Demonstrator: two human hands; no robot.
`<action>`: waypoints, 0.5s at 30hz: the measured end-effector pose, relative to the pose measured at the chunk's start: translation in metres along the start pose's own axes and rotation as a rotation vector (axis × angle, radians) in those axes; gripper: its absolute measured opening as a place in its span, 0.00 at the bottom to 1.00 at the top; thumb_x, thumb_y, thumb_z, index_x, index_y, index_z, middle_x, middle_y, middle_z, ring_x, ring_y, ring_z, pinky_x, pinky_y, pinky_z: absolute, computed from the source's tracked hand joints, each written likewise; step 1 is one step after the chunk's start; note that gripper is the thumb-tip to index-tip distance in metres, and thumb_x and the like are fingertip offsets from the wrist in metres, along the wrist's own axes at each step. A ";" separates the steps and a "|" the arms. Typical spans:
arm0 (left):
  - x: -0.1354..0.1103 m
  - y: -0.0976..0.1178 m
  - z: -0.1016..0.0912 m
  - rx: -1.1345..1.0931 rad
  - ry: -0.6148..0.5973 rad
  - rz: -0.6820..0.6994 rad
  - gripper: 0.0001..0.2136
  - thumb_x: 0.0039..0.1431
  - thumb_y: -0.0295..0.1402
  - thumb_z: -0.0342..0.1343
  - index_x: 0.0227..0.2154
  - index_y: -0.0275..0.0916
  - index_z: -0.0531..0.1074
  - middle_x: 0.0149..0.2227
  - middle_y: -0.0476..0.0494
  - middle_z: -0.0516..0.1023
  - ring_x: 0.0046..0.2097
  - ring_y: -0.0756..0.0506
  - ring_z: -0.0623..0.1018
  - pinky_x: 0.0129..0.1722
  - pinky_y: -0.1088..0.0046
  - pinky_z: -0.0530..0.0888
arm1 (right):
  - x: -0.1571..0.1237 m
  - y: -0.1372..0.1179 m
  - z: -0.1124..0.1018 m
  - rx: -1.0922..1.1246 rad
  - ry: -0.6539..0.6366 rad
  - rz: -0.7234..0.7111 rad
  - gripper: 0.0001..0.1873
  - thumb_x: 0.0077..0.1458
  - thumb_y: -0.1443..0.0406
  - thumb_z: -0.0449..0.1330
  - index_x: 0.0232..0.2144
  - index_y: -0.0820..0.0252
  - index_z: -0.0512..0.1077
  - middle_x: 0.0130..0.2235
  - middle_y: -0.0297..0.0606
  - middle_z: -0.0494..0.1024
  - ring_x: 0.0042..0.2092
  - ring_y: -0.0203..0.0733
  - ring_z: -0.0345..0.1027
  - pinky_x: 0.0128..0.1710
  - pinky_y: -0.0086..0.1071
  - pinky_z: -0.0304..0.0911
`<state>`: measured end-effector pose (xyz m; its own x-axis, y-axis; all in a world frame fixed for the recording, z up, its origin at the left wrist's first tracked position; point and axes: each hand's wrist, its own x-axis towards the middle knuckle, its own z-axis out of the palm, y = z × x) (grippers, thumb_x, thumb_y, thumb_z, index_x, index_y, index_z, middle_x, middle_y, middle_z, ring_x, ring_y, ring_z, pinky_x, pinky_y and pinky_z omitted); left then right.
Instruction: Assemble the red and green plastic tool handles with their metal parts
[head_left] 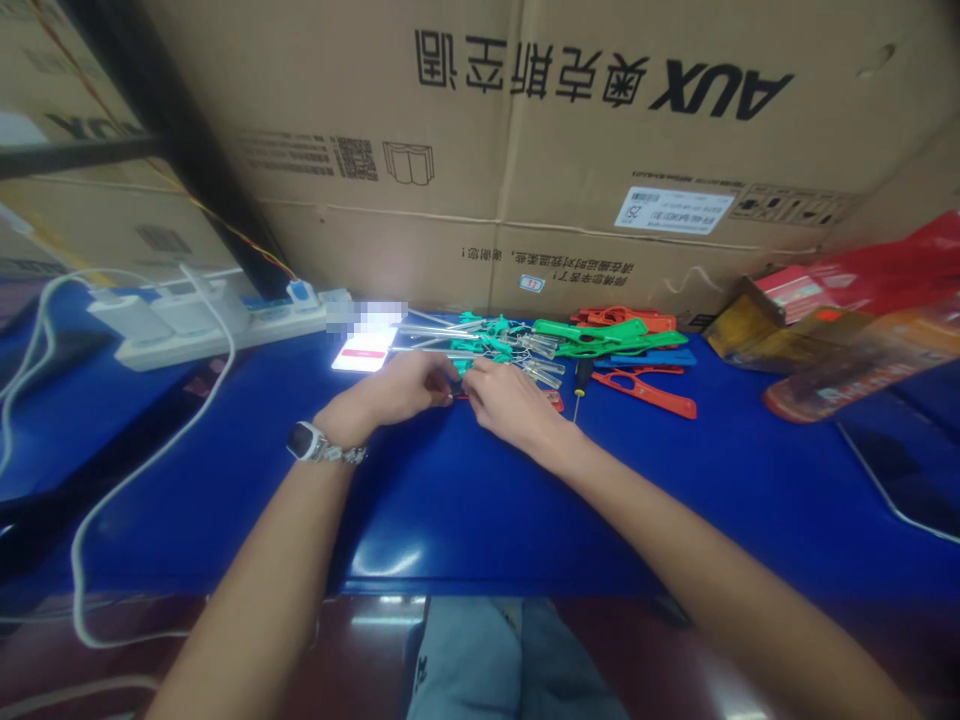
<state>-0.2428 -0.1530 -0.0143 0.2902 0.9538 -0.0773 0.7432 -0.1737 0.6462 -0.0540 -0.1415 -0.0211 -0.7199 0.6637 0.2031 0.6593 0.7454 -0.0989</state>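
tabletop (pixel 420 500): smooth, v. glossy. carton (pixel 420 245): matt cardbd, label (pixel 675 210) looks like paper. clear handles (pixel 541 347) & green clamps (pixel 585 334): smooth plastic. rods (pixel 433 331): shiny metal. screwdriver (pixel 583 376): plastic hndl, metal shaft. watch strap (pixel 334 453): polished metal links. power strip (pixel 277 327): satin plastic. red bag (pixel 892 268): thin, crinkly plastic. trousers (pixel 469 655): matt cloth.

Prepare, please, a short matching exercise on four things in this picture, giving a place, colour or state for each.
1. watch
2. screwdriver
3. power strip
4. long green pieces

A. tip toward the person
B. piled beyond and right of the right hand
C. on the left wrist
D. white, with plugs in it

Right pairs: 1-C, 2-A, 3-D, 4-B
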 end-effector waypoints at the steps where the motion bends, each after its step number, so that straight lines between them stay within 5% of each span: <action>1: 0.000 0.001 0.001 -0.029 0.013 -0.001 0.11 0.50 0.26 0.58 0.38 0.35 0.75 0.31 0.45 0.81 0.34 0.45 0.79 0.35 0.71 0.73 | 0.000 0.001 0.000 0.025 0.005 0.003 0.10 0.60 0.73 0.54 0.39 0.65 0.75 0.41 0.45 0.77 0.36 0.43 0.70 0.34 0.35 0.58; 9: 0.005 0.007 0.009 -0.060 0.072 0.085 0.07 0.51 0.23 0.59 0.34 0.36 0.72 0.31 0.46 0.80 0.34 0.46 0.79 0.35 0.71 0.74 | 0.001 0.010 0.011 0.225 0.074 -0.001 0.07 0.58 0.71 0.58 0.32 0.61 0.76 0.36 0.40 0.76 0.36 0.41 0.69 0.37 0.34 0.59; 15: 0.008 0.007 0.013 -0.072 0.106 0.126 0.07 0.50 0.21 0.59 0.32 0.36 0.71 0.30 0.47 0.78 0.32 0.47 0.77 0.34 0.72 0.73 | 0.000 0.012 0.014 0.400 0.145 0.046 0.09 0.54 0.75 0.58 0.37 0.62 0.72 0.31 0.37 0.76 0.33 0.39 0.68 0.34 0.32 0.60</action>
<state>-0.2272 -0.1498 -0.0205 0.3099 0.9469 0.0859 0.6586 -0.2790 0.6989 -0.0489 -0.1311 -0.0355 -0.6346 0.7026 0.3220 0.5334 0.6996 -0.4754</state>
